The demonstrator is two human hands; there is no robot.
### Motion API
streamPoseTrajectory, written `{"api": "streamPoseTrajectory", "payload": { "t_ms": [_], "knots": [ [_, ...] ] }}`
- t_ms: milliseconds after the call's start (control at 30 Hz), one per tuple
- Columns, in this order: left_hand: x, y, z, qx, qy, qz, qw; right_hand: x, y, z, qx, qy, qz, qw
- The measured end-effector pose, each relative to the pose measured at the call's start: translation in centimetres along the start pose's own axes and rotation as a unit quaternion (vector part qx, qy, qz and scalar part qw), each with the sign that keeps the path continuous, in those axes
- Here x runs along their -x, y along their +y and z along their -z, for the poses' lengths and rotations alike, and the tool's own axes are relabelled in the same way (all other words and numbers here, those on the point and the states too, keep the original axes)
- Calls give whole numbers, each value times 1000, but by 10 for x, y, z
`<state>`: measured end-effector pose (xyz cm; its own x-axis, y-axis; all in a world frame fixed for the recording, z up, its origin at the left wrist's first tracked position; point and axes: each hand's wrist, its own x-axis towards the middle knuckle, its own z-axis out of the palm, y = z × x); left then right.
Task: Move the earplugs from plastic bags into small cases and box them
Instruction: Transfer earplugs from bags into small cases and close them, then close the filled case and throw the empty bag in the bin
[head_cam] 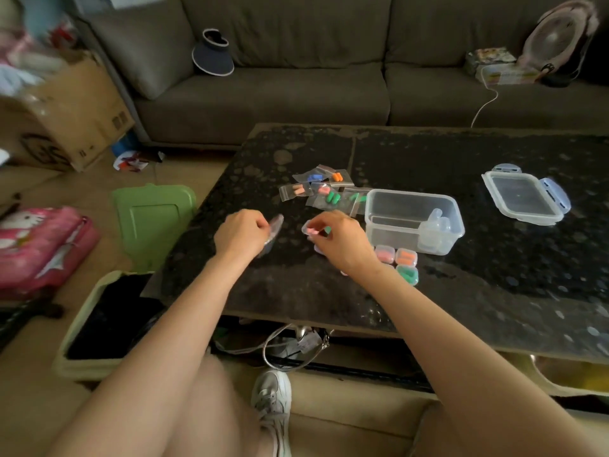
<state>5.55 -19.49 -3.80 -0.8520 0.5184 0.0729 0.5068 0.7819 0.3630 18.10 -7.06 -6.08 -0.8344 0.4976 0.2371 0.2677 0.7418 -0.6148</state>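
Note:
My left hand grips a clear plastic bag, blurred, just above the black table. My right hand pinches a small clear case with pink earplugs in it; a green piece shows by my fingers. Several small bags of coloured earplugs lie behind my hands. A clear plastic box stands to the right with empty small cases inside. Three filled cases lie in front of the box, beside my right wrist.
The box's lid lies apart at the table's right. A grey sofa runs behind the table. On the floor to the left are a green lid, a pink bag and a cardboard box.

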Motion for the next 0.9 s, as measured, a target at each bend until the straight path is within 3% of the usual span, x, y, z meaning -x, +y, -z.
{"api": "streamPoseTrajectory", "payload": {
  "t_ms": [267, 533, 667, 800, 900],
  "knots": [
    [-16, -130, 64, 103, 99, 143, 979, 4, -53, -50, -76, -32, 81, 993],
    [10, -256, 34, 93, 171, 302, 933, 14, -75, -99, -112, -78, 76, 988],
    [16, -276, 7, 103, 139, 361, 916, 18, -75, -105, -115, -87, 74, 987],
    [18, -281, -17, 130, 43, 411, 901, 20, -70, -104, -101, -90, 69, 988],
    [13, -262, -16, 124, 24, 368, 921, 18, -67, -98, -104, -79, 60, 990]
  ]
}}
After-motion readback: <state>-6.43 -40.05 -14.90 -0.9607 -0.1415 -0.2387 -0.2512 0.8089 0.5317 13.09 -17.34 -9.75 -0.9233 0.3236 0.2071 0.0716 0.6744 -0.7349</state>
